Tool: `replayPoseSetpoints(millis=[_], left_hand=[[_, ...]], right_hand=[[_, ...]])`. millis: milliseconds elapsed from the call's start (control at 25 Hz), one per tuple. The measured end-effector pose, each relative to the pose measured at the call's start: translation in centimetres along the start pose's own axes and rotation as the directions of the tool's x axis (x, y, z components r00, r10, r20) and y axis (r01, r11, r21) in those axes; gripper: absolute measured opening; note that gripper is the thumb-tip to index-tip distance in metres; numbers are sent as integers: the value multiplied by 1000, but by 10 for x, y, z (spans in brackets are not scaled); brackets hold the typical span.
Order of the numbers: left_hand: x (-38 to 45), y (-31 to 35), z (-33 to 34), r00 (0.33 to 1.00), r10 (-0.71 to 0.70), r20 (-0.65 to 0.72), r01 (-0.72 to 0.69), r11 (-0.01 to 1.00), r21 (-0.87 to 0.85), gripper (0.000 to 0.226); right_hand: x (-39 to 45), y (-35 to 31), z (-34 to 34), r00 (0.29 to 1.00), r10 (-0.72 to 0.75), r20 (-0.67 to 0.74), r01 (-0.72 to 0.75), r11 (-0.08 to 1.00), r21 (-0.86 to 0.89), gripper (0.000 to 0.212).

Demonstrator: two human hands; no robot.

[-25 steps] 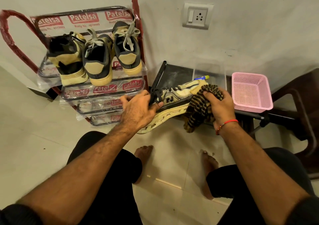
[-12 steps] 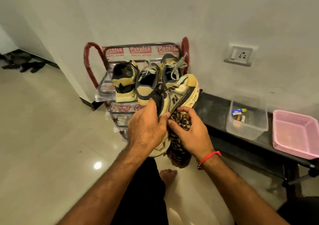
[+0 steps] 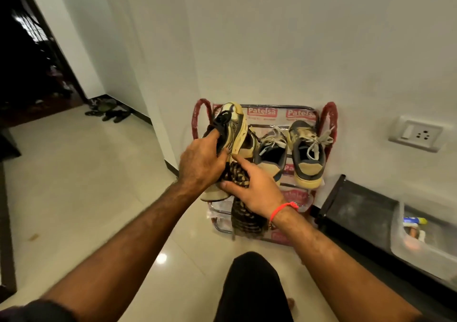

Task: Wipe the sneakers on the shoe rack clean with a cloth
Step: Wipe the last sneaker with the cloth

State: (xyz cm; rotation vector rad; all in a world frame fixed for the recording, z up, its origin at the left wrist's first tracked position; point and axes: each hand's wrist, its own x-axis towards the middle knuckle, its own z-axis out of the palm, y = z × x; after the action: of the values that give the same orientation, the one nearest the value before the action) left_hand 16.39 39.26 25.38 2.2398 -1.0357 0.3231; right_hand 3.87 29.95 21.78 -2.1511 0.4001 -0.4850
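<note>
— Where's the sneaker?
— In front of the shoe rack (image 3: 262,114): my left hand (image 3: 200,166) grips the sneaker (image 3: 232,126) toe-up.
— The cloth?
— My right hand (image 3: 254,185) clasps the striped cloth (image 3: 237,176) against its heel.

I see the shoe rack (image 3: 265,114) against the wall, straight ahead. Two sneakers (image 3: 306,158) sit on its upper shelf, toward the right. In front of the rack's left side my left hand (image 3: 200,166) holds up a third sneaker (image 3: 235,129), and my right hand (image 3: 254,185) sits just right of it, pressing the cloth (image 3: 237,176) against that shoe; the cloth hangs down below the hand. Right of the rack stands a low bench (image 3: 358,213) carrying a tub (image 3: 420,250). A wall socket (image 3: 416,134) is above the bench. Far left, by the doorway, footwear (image 3: 108,110) lies on the floor.
</note>
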Motion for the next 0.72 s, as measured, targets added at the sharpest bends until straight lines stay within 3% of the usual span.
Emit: replayPoseSetpoints(millis=[320,480,600,680,720], left_hand=[[81,-57,52,997,-61,51,45,965,257,27],[105,-76,93,960,-166,228,107,962,251,30],[121,-95,105,911,-132,390,-14,937,349,39],[123,-103,101,940,-97,326,-15,946,325,45],[120,-107,99,971,-104,216,47,966,254,47]], right_hand=[[63,28,43,984,176,26,-178,977,114,68],[78,50,54,971,240,12,-239,961,141,63],[76,60,57,965,264,3,-261,953,156,64],[76,66,59,963,271,-10,-266,953,147,65],[76,69,61,961,277,-22,-271,951,147,65]])
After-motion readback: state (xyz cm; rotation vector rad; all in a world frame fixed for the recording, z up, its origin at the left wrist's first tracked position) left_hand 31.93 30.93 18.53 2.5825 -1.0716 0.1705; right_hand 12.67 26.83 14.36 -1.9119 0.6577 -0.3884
